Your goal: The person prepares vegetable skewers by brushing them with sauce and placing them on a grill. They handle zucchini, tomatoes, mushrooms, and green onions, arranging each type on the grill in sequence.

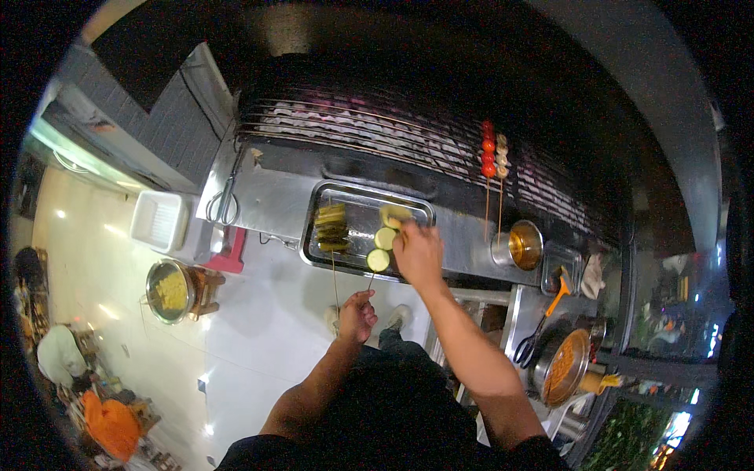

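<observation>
My left hand (358, 317) pinches the lower end of a thin skewer (371, 284) in front of the metal tray (306, 235). Pale green-rimmed slices, apparently zucchini (377, 259), are threaded on it above the tray. At the upper end my right hand (419, 253) has its fingers against the slices, beside a blurred yellowish piece (393, 213). Whether those fingers grip it is unclear. To the left, a skewer of folded green vegetable (332, 228) lies in the tray, its stick reaching over the front rim.
Behind the tray runs a charcoal grill (365, 126) with red skewered balls (488, 154) and a pale skewer (501, 158). A metal pot (524, 246) and orange-handled brush (559, 291) stand right. Tongs (224, 203), a white bin (158, 221) and a bowl (169, 293) are left.
</observation>
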A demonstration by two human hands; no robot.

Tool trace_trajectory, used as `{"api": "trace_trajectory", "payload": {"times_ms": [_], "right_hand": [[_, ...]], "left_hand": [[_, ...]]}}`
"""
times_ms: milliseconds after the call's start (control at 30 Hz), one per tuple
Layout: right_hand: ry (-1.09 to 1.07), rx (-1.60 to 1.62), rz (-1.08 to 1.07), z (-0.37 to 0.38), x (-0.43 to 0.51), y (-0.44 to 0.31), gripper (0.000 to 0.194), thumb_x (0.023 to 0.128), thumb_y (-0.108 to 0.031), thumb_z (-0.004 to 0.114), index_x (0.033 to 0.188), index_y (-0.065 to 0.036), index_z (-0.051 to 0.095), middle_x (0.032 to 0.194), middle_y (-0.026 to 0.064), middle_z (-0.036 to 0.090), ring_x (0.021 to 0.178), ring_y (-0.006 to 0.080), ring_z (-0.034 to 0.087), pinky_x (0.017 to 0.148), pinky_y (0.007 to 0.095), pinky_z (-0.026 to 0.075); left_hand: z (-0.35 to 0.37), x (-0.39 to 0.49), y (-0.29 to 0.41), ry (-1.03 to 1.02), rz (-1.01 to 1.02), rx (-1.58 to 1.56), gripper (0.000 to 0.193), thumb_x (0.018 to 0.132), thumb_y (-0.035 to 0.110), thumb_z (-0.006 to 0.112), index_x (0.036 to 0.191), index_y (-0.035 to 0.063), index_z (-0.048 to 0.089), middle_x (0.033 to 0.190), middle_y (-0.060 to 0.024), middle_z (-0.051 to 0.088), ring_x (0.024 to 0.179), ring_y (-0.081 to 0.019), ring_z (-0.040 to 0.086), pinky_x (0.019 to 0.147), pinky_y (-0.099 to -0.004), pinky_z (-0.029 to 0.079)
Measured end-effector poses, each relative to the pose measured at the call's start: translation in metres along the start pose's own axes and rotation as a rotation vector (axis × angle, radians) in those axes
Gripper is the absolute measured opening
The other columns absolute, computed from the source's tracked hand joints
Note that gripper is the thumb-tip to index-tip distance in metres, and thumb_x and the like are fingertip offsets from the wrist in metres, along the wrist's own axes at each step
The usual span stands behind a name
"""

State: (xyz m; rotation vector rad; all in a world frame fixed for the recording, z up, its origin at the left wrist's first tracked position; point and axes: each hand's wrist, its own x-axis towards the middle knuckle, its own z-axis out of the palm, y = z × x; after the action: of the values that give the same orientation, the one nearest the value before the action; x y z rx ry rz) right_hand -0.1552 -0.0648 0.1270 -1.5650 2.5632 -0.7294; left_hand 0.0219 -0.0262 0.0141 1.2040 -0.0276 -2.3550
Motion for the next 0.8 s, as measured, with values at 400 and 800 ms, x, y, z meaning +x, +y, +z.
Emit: {"api": "trace_trajectory", "payload": {"times_ms": [400,800], "right_hand": [[-0.214,-0.015,-0.167,-0.047,-0.062,-0.026,0.014,0.075,-0.017,0.065,0.086,-0.010,0.067,0.082,0.0082,0.064,0.088,0.0297,0.054,0.072,0.0435,0.038],[-0.182,-0.054,-0.059,-0.042,-0.046,-0.004,0.015,0.078,-0.020,0.063,0.088,-0.010,0.066,0.085,0.0097,0.067,0.090,0.0319,0.057,0.075,0.0463,0.040]], "left_hand": [[0.005,0.001,0.007,-0.029,-0.046,-0.063,0.011,0.087,0.013,0.059,0.095,0.0056,0.060,0.056,0.0031,0.034,0.045,-0.0099,0.031,0.043,-0.0259,0.026],[0.005,-0.005,0.009,-0.028,0.047,0.073,0.017,0.092,0.017,0.056,0.104,0.0050,0.058,0.059,0.0024,0.038,0.046,-0.0094,0.034,0.042,-0.0255,0.029]]}}
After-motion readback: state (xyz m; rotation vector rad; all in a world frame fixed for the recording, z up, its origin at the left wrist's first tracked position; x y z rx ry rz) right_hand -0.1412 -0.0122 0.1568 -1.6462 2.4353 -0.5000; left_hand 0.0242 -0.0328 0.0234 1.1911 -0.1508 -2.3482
